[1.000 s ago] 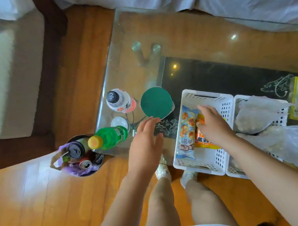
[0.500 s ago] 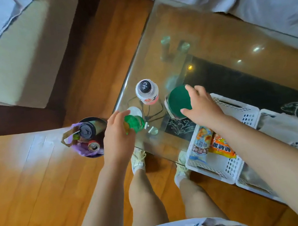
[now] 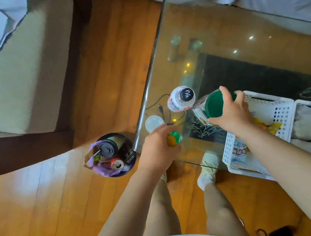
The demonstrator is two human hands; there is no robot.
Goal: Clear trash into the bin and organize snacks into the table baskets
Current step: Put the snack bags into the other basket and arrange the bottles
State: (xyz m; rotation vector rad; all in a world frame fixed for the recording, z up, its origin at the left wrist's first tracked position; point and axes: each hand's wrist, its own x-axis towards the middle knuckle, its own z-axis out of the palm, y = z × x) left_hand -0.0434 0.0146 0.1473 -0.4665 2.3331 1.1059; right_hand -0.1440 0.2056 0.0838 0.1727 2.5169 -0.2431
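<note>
While both hands work the table's near corner, the picture is this:
Left hand point(image 3: 156, 150): fingers curled round the green bottle point(image 3: 173, 138), upright near the glass table point(image 3: 218, 27) edge.
Right hand point(image 3: 232, 113): gripping the green-lidded canister point(image 3: 212, 105) beside the white basket point(image 3: 282, 107).
Handling: bottle looks light, slick plastic; grip its body, not the cap.
Room: bin point(image 3: 113, 154) just beside the corner, nearly full; white bottle point(image 3: 182, 98) stands close, easily knocked.

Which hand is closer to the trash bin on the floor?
Left. The left hand grips the green bottle just beside the bin; the right hand holds the green-lidded canister farther along the table.
</note>
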